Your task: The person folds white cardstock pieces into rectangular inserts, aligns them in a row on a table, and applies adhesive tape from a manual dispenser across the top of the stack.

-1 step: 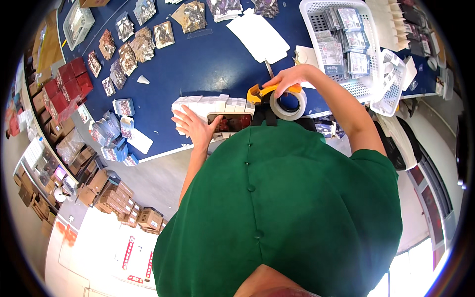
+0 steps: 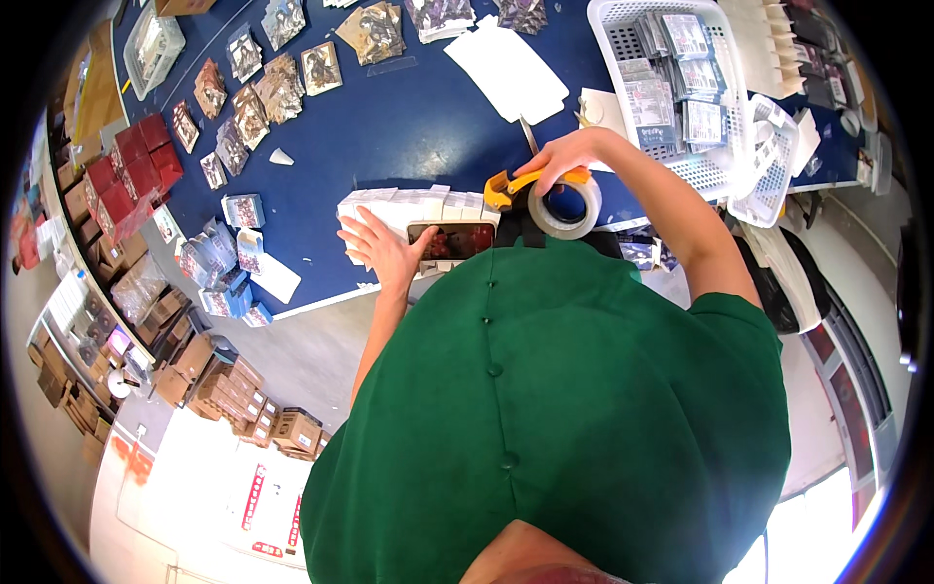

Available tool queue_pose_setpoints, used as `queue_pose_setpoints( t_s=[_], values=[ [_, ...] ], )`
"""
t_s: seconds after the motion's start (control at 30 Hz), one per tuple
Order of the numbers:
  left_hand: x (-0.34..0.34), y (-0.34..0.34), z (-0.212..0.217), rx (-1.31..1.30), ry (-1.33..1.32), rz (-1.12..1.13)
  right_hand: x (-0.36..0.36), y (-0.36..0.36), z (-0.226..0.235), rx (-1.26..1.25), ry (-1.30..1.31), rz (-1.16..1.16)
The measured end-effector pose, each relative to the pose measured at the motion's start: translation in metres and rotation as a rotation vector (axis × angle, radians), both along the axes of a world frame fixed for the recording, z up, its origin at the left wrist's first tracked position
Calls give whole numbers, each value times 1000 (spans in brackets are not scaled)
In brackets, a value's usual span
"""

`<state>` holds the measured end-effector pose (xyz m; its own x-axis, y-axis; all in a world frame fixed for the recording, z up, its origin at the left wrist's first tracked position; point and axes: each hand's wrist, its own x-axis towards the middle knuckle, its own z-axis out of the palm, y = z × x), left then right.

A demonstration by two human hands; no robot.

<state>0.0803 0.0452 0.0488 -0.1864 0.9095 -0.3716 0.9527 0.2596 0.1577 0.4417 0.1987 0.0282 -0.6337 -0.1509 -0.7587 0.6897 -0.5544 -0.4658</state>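
My left hand (image 2: 382, 248) lies with spread fingers on the left end of a row of small white boxes (image 2: 443, 206) at the near edge of the blue table. Its thumb rests against a dark-screened phone (image 2: 453, 241) in front of the boxes. A yellow tape dispenser (image 2: 499, 192) with a big roll of clear tape (image 2: 582, 220) is gripped by my right hand (image 2: 569, 156). The dispenser's front end is at the right end of the row; whether it touches the boxes I cannot tell. Beyond my right hand, a metal blade-like strip (image 2: 528, 134) sticks out from under white sheets (image 2: 508, 73).
Card stacks (image 2: 282, 88) spread over the far left of the table (image 2: 409, 127). Blue packs (image 2: 209, 255) and dark red boxes (image 2: 126, 165) stand at the left. A white basket (image 2: 736, 88) of wrapped packs is at the right. Cardboard cartons (image 2: 229, 389) are on the floor.
The tape dispenser and its roll have shifted very slightly left in my right hand. My left hand stays in place.
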Motion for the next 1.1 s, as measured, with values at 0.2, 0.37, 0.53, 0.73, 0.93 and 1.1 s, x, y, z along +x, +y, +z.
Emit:
queue_pose_setpoints(
  t_s=[0.2, 0.37, 0.53, 0.73, 0.93, 1.1],
  values=[
    [-3, -1, 3, -19, -27, -15, -31, 19, -14, -98, -61, 240],
    [3, 3, 16, 32, 1, -23, -37, 32, -10, -5, -30, 401],
    [11, 35, 30, 210, -141, -375, -31, 30, -7, 52, -2, 363],
    [8, 100, 17, -162, -471, -911, -32, 30, -6, 118, 34, 364],
    [11, 104, 18, -316, -512, -820, -33, 33, 1, 179, 36, 382],
    [6, 94, 6, -71, -513, -934, -32, 28, -11, 220, 58, 380]
  ],
)
